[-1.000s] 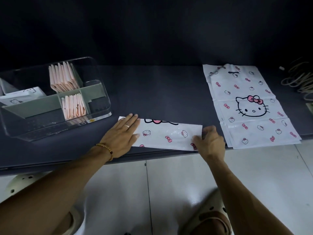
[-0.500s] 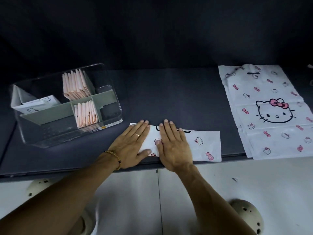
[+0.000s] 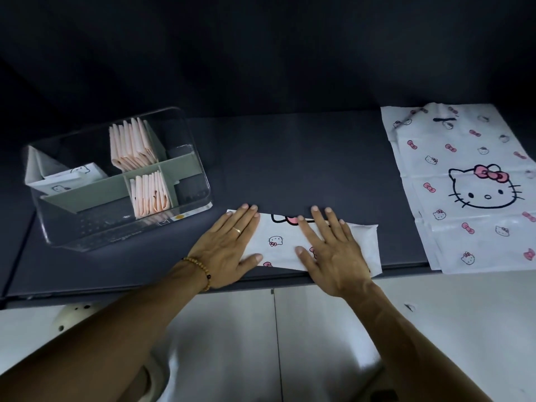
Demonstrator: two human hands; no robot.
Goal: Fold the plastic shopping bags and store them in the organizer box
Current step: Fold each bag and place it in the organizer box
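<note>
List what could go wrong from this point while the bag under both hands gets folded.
1. The folded bag lies at the table's front edge; under the flat left hand and right hand it may slide off.
2. Its right end looks puffed, so the crease might spring open.
3. The organizer box sits close by on the left; a sweeping hand could bump it.

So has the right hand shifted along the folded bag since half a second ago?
Yes. The right hand has slid rightward along the folded bag, away from the left hand and the organizer box, leaving a gap between the hands.
</note>
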